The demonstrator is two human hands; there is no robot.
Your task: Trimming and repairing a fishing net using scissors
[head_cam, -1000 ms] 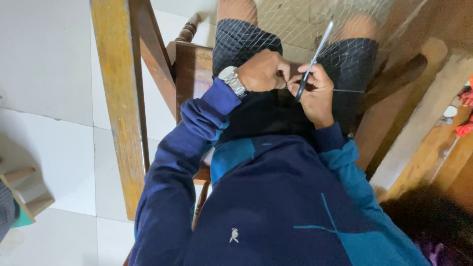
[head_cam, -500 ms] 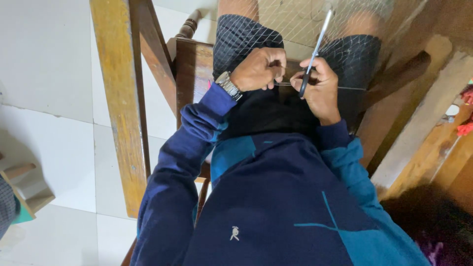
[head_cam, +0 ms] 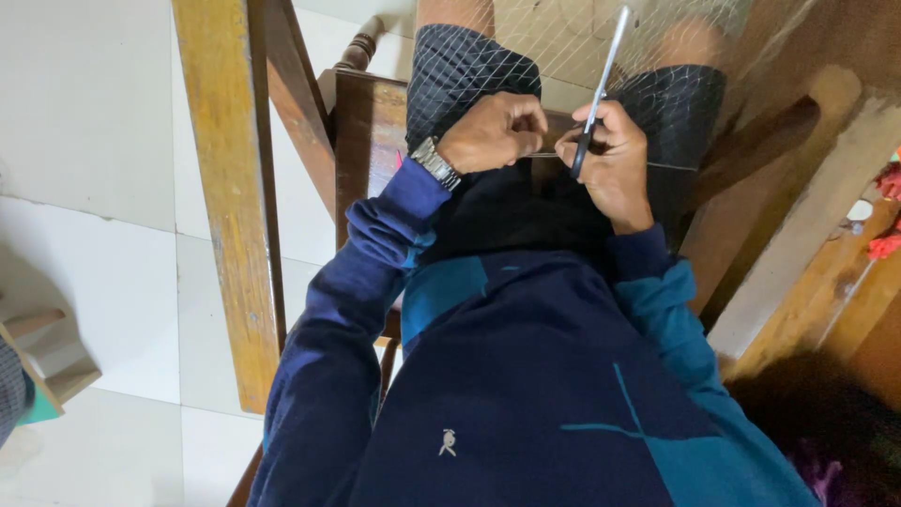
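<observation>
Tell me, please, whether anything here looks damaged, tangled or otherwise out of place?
Nothing stands out. The netting lies draped evenly over both knees, the right hand holds a slim netting needle, and the left hand pinches the mesh.

Left hand [head_cam: 493, 131] left of right hand [head_cam: 610, 164], both over lap; thin silver netting needle [head_cam: 601, 80] in right hand; tall wooden post [head_cam: 230, 188] far left.

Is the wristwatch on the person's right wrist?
No, the wristwatch sits on the left wrist, just behind the left hand, while the right hand holds a thin tool.
</observation>
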